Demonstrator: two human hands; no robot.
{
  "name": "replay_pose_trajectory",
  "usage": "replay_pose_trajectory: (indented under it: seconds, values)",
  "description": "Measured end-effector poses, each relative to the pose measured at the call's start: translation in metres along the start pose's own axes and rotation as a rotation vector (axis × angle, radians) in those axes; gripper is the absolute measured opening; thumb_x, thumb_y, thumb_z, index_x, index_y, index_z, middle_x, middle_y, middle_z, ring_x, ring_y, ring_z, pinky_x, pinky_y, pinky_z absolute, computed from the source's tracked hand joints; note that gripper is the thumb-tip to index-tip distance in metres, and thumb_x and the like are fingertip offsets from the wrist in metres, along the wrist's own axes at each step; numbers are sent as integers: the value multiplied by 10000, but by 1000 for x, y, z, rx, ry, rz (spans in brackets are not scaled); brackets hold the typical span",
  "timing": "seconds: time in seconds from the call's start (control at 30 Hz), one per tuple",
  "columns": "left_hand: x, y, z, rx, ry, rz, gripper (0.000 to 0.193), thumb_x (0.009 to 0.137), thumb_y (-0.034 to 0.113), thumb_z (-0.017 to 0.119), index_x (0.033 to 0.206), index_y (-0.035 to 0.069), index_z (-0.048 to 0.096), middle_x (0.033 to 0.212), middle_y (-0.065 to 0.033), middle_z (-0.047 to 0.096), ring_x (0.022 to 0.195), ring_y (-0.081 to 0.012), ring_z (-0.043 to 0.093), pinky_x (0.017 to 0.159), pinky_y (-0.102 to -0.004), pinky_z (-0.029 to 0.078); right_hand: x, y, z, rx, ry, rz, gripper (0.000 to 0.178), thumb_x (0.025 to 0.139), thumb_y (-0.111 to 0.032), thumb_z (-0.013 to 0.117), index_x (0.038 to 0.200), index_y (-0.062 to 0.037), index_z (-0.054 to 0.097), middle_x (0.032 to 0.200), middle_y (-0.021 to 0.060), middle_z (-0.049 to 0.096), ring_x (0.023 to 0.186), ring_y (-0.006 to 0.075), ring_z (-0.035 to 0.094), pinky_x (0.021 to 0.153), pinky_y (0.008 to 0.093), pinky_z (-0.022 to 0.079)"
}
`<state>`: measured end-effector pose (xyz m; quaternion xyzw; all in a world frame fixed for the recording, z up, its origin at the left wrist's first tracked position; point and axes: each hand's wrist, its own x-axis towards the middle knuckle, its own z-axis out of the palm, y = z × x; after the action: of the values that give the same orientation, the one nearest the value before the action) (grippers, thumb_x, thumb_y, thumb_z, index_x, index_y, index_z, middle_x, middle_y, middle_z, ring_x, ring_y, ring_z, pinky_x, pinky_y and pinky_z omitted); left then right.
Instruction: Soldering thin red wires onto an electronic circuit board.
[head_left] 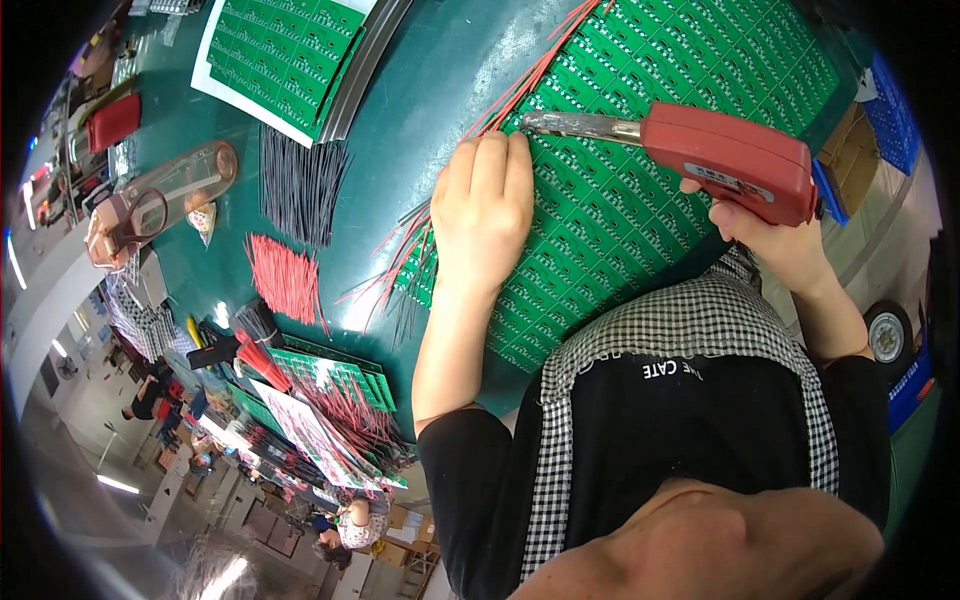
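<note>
My right hand (775, 240) grips a red soldering gun (735, 155) by its handle. The gun's metal barrel points left, and its tip is close beside my left fingertips. Beneath both is a large spread of green circuit board panels (590, 215). My left hand (482, 205) is closed at the panels' left edge, with its fingertips turned down. Thin red wires (528, 85) run from these fingertips toward the far edge, and more loose wires (395, 260) stick out beside the wrist. The exact pinch point is hidden by the fingers.
On the green table (420, 100) lie black wires (300, 190), cut red wires (283, 275) and a stack of green boards (285, 55). Wired boards (335, 400) are piled at the near left, past a clear tape dispenser-like object (170, 195). Blue crates (890, 110) stand at the right.
</note>
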<state>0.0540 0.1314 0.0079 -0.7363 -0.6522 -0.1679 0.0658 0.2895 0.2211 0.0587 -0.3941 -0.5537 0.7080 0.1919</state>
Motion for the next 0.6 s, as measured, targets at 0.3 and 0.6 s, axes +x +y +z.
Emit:
replay_pose_trajectory:
  seconds: [0.3,0.6]
  values:
    - [3,0,0,-7,-21,-2,238,660,65,555,887,0,581,844,-77,552,793,-201,553,641,-293,463,-2,0,-8,23,62,3,296,765,-82,653,1046,-25,574,900,45,648,641,53,535,566,185,435]
    - [4,-1,0,2,4,1,254,628,70,564,875,12,586,832,-68,548,754,-189,552,576,-278,465,-6,2,-10,-16,126,-30,262,779,-118,638,1016,-22,581,901,38,642,542,34,465,469,173,371]
